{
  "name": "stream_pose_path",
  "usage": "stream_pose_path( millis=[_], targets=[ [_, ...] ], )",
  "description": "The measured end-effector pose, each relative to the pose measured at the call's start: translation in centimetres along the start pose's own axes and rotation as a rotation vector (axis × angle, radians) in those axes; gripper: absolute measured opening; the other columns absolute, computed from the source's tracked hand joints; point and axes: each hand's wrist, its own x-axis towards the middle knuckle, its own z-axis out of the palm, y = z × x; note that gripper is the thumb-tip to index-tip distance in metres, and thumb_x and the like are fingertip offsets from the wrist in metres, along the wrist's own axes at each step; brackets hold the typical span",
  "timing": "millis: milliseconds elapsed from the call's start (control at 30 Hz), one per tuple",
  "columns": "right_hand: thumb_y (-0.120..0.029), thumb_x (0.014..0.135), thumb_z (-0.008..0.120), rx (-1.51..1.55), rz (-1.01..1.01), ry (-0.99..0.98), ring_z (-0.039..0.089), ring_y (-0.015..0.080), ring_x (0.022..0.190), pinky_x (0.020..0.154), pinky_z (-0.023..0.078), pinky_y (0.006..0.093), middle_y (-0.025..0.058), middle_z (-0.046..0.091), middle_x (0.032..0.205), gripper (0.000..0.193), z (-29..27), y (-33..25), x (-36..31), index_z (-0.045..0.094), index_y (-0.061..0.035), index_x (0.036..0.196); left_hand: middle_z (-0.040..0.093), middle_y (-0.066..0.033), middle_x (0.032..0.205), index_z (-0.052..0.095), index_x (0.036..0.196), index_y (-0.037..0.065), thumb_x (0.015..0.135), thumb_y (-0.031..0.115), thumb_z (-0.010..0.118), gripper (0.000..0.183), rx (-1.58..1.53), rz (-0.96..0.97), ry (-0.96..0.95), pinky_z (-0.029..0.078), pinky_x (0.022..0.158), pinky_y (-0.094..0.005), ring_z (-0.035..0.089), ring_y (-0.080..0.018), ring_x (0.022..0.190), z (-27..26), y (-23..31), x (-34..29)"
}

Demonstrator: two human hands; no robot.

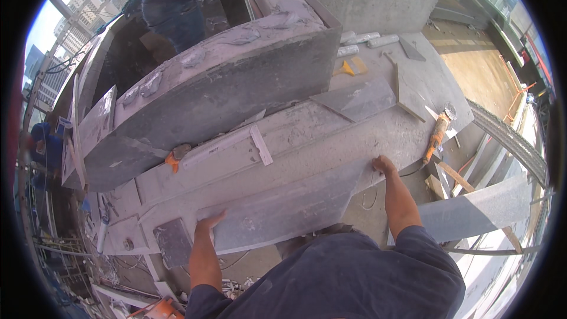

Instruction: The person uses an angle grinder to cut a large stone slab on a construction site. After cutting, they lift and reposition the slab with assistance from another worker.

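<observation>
A long grey stone slab [283,205] with a slanted right end lies along the near edge of the concrete ledge [289,149]. My left hand [209,223] grips its left end, thumb over the top face. At the far right corner, my right hand [385,165] is closed on the slab's edge, its fingertips partly hidden. A dark square tile [173,242] lies just left of my left hand. To the right of my right hand rests an orange angle grinder [437,136], its cord trailing toward me.
A curved grey-faced wall [218,97] rises behind the ledge. On the ledge lie a pale T-shaped strip [227,146], an orange-handled tool [175,156], a yellow brush [352,67], cut slab pieces [360,99] and several wrapped tubes [383,41]. A person's legs [173,12] stand beyond the wall.
</observation>
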Motion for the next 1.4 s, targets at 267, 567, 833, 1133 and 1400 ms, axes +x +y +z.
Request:
stream_pose_path(
  millis=[267, 567, 833, 1133, 1400],
  targets=[
    [-0.015, 0.092, 0.058, 0.074, 0.041, 0.017, 0.081, 0.0389, 0.079, 0.072, 0.065, 0.0500, 0.0237, 0.080, 0.095, 0.027, -0.4, -0.9, -0.8, 0.081, -0.0018, 0.096, 0.026, -0.0201, 0.180, 0.033, 0.171, 0.001, 0.067, 0.066, 0.101, 0.140, 0.032, 0.002, 0.003, 0.026, 0.129, -0.0605, 0.022, -0.0362, 0.167, 0.1, 0.1, 0.3],
    [-0.023, 0.096, 0.061, 0.000, -0.059, 0.042, 0.080, 0.0389, 0.076, 0.071, 0.065, 0.0493, 0.0237, 0.080, 0.092, 0.031, 0.2, 0.9, 0.0, 0.082, 0.0005, 0.094, 0.032, -0.0210, 0.177, 0.038, 0.168, -0.002, 0.067, 0.066, 0.100, 0.137, 0.079, 0.043, -0.020, 0.028, 0.130, -0.0561, 0.026, -0.0344, 0.165, 0.1, 0.1, 2.0],
    [-0.025, 0.104, 0.055, 0.015, 0.000, -0.034, 0.081, 0.0377, 0.081, 0.069, 0.066, 0.0476, 0.0218, 0.080, 0.092, 0.039, 0.0, 0.3, -0.3, 0.076, 0.0073, 0.100, 0.037, -0.0218, 0.175, 0.042, 0.165, -0.004, 0.066, 0.066, 0.100, 0.135, 0.055, 0.140, 0.017, 0.028, 0.130, -0.0525, 0.030, -0.0334, 0.164, 0.4, -0.5, 0.0],
    [-0.016, 0.099, 0.056, -0.040, -0.072, -0.056, 0.081, 0.0375, 0.079, 0.068, 0.066, 0.0487, 0.0248, 0.080, 0.098, 0.030, -0.2, -0.9, -0.2, 0.077, 0.0051, 0.103, 0.005, -0.0211, 0.182, 0.006, 0.175, 0.012, 0.065, 0.070, 0.099, 0.155, 0.075, 0.000, -0.111, 0.021, 0.126, -0.0721, 0.009, -0.0465, 0.167, -1.2, -0.5, 0.3],
    [-0.025, 0.108, 0.049, 0.010, -0.001, -0.054, 0.081, 0.0408, 0.083, 0.071, 0.066, 0.0509, 0.0262, 0.079, 0.097, 0.043, -0.6, -1.4, -1.3, 0.074, 0.0097, 0.105, 0.010, -0.0224, 0.182, 0.013, 0.174, 0.007, 0.064, 0.074, 0.097, 0.153, 0.082, -0.010, -0.108, 0.020, 0.129, -0.0662, 0.012, -0.0435, 0.167, -0.6, -0.4, 0.9]
  ],
)
